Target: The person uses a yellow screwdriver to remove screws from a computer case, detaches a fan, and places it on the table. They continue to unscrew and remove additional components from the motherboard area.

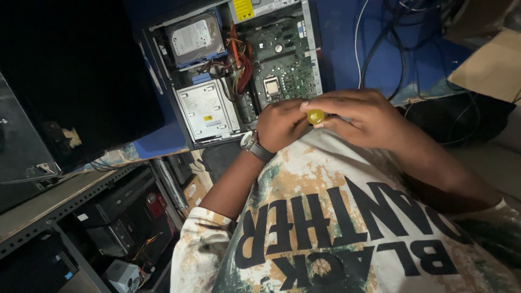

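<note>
Both my hands meet close to my chest, above the near edge of an open desktop computer case [163, 70]. My right hand [361, 116] pinches a small yellow rounded object [315, 116], probably a screwdriver handle, between thumb and fingers. My left hand [281, 125], with a wristwatch [254, 145] on the wrist, is curled against the same object from the left. What lies below the yellow knob is hidden by the hands. Inside the case I see a green motherboard [285, 59], a hard drive [195, 35], a metal drive box [206, 110] and red and yellow wires [241, 65].
The case lies on a blue-covered table [342, 43]. Black and white cables [391, 49] run at the upper right beside cardboard [494, 68]. A dark monitor [70, 81] stands on the left. Below it a metal shelf [54, 201] holds old computer units [119, 217].
</note>
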### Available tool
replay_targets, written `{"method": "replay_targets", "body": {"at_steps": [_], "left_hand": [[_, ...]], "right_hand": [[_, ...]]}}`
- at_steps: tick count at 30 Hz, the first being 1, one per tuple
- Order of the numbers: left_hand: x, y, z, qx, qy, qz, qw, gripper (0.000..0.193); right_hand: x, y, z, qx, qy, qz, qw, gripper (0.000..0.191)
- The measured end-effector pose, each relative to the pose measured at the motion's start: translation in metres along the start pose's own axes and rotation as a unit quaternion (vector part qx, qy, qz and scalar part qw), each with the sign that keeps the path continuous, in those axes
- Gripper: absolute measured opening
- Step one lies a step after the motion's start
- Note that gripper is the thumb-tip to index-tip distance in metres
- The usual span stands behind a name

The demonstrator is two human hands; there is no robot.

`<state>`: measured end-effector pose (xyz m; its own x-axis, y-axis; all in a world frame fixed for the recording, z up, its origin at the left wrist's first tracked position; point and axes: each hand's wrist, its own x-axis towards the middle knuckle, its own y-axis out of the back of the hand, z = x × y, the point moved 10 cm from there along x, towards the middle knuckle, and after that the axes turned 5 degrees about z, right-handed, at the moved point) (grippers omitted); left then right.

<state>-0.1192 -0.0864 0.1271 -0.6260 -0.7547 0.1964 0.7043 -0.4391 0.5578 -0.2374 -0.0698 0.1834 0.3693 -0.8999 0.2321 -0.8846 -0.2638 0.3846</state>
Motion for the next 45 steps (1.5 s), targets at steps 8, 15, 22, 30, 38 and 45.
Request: {"method": "replay_targets", "body": {"at_steps": [8,15,22,30,38,45], "left_hand": [[0.001,-0.009,0.000,-0.001,-0.043,-0.024,0.999,0.026],[0.002,-0.012,0.004,0.001,-0.051,-0.023,0.998,0.029],[0.003,-0.012,0.005,-0.003,-0.045,-0.028,0.999,0.025],[0.002,-0.011,0.007,-0.002,-0.048,-0.017,0.999,0.023],[0.002,-0.011,0.008,0.014,-0.050,-0.015,0.999,0.026],[0.000,-0.008,0.014,0.026,-0.062,-0.014,0.998,0.028]], "right_hand": [[-0.011,-0.001,0.001,0.001,0.001,-0.007,1.000,0.040],[-0.015,0.001,0.000,0.005,0.010,-0.003,1.000,0.039],[-0.018,0.003,-0.001,0.011,0.007,-0.006,1.000,0.041],[-0.022,0.001,0.003,0.006,0.006,-0.015,1.000,0.042],[-0.021,0.004,-0.001,0.008,0.002,-0.011,1.000,0.043],[-0.020,0.006,-0.009,0.016,0.011,-0.015,1.000,0.045]]}}
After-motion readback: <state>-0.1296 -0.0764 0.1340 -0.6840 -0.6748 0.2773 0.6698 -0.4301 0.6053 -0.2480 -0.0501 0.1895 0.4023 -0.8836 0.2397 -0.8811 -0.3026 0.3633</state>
